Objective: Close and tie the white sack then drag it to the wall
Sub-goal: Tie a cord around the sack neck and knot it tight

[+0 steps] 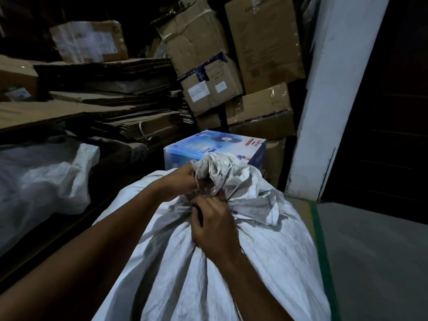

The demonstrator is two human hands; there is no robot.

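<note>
A full white woven sack point(273, 258) stands in front of me, filling the lower middle of the view. Its mouth is gathered into a crumpled bunch point(227, 172) at the top. My left hand point(178, 181) grips the bunched neck from the left side. Just below it, my right hand point(215, 228) is closed around the neck, fingers pinched at the gathered fabric. A cord or tie cannot be made out between my fingers. The white wall point(328, 112) rises close behind the sack on the right.
A blue fan box point(208, 147) sits right behind the sack. Cardboard boxes point(261, 42) are stacked behind that, and flattened cardboard point(111, 89) is piled on the left. Another white sack point(44, 179) lies at the left. Grey floor point(375, 251) spreads to the right, beside a dark doorway point(389, 112).
</note>
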